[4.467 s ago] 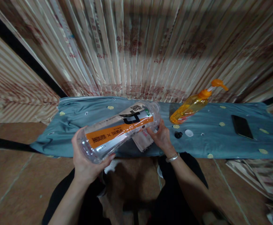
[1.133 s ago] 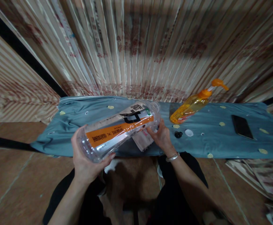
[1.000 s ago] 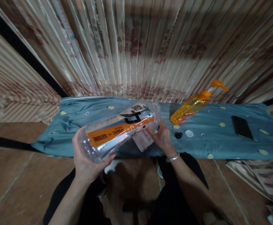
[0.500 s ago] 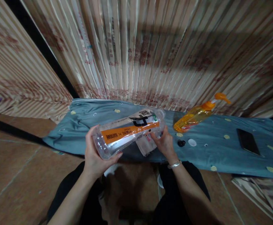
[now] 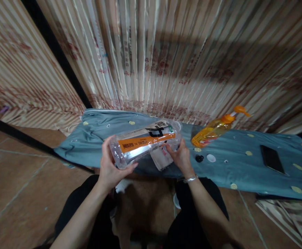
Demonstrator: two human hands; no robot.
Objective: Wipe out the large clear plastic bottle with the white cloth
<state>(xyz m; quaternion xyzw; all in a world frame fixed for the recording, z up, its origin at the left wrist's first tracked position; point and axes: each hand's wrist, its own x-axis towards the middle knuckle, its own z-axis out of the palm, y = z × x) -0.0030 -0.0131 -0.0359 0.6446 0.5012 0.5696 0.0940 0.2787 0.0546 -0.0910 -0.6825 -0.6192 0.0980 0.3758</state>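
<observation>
A large clear plastic bottle (image 5: 145,141) with an orange, black and white label lies almost on its side over a blue-grey cloth (image 5: 228,152). My left hand (image 5: 109,168) cups the bottle's base, fingers wrapped round it. My right hand (image 5: 180,156) is closed on the neck end, where the mouth of the bottle is hidden. A small pale cloth or paper (image 5: 161,159) lies just under the bottle.
On the blue-grey cloth stand an orange pump bottle (image 5: 215,127), a small black cap (image 5: 199,158), a white cap (image 5: 211,158) and a black phone (image 5: 271,159). A striped curtain (image 5: 166,58) hangs behind. Brown floor tiles (image 5: 18,186) lie to the left.
The view has tilted up and shifted, so bottle and hands sit smaller and further right. The hands keep the same hold on the bottle.
</observation>
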